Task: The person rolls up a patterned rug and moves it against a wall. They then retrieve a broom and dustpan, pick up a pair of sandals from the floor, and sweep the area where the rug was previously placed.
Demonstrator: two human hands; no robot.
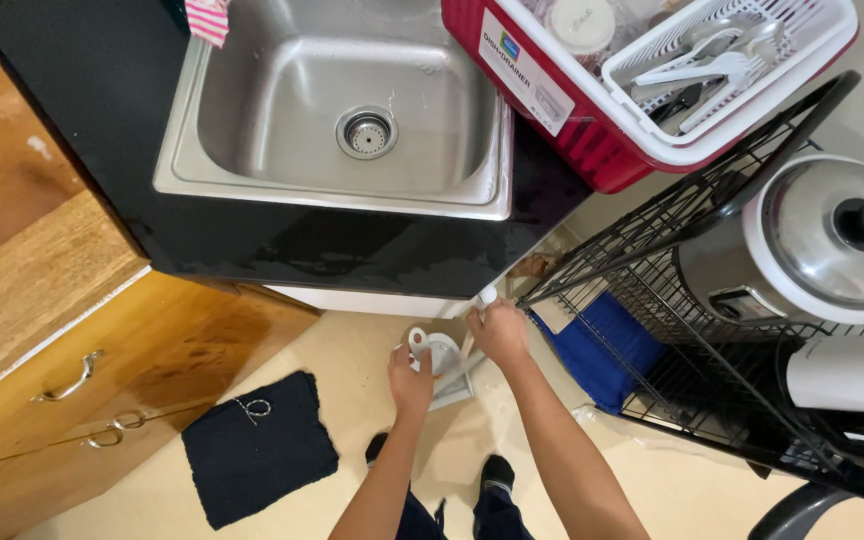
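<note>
Both my arms reach down toward the floor below the black counter. My left hand (410,381) is closed around the edge of a white container (442,352) that stands on the floor by the counter's base. My right hand (499,331) grips a thin white handle (480,306) that rises from beside that container toward the corner of the counter. What the handle belongs to is partly hidden by my hands. My feet in dark socks (497,470) stand just behind.
A steel sink (352,110) sits in the black counter (102,100). A red and white dish drainer (652,80) holds cutlery. A black wire rack (712,300) at right carries a rice cooker (822,240). A dark cloth (257,450) lies on the floor by wooden drawers (82,400).
</note>
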